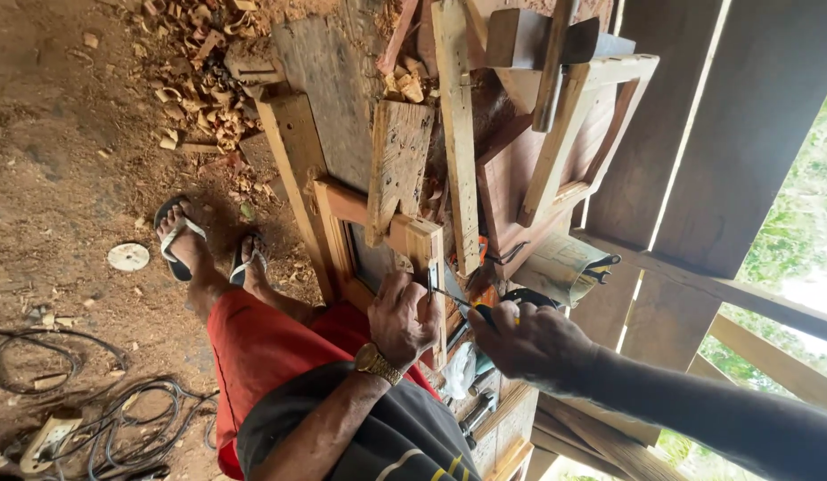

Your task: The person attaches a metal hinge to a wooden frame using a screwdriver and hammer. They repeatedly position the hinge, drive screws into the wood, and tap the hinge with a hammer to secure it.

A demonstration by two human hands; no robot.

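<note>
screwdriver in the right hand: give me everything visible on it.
The screwdriver has a thin, dark metal shaft and a handle that shows yellow and black between the fingers of the right hand, which wraps most of the handle. It lies nearly level in the picture, tip aimed at a small metal hinge on the edge of the wooden frame. The left hand grips that frame right beside the tip. Whether the tip sits in a screw is too small to tell.
</note>
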